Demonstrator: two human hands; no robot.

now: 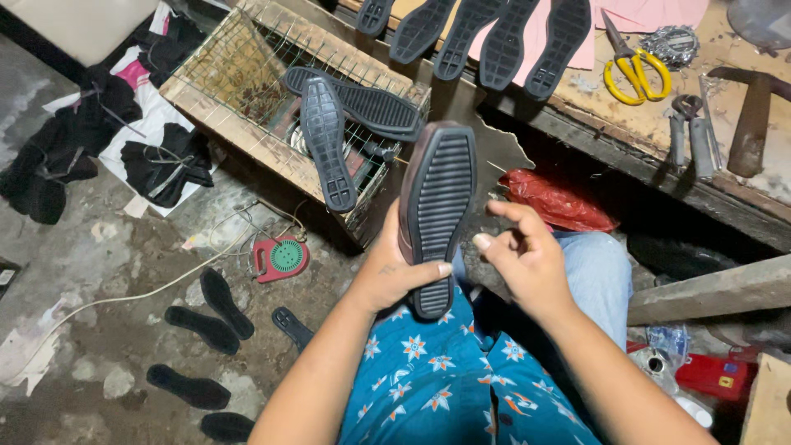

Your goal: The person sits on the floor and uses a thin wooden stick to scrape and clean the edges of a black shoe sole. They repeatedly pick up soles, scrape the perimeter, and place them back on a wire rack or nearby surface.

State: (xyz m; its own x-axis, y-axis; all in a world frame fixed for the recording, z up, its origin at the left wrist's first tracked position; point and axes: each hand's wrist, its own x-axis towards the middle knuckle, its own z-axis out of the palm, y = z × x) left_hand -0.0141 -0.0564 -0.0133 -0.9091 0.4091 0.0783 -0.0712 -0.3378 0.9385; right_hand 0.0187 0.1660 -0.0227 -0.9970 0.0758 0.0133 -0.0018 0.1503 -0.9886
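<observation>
Over lap: left hand (395,276) grips ribbed sole (437,210); right hand (523,255) curled beside.

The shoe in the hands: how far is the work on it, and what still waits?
Its ribbed black sole already sits on the shoe. The left hand grips it sole-up; the right hand is beside its edge, whether touching is unclear. Two soles lie on the wire crate; five more hang off the workbench, loose.

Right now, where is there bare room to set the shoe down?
Bare floor lies between the wire crate, the red round device and the loose insoles. The bench is crowded with soles, scissors and pliers.
</observation>
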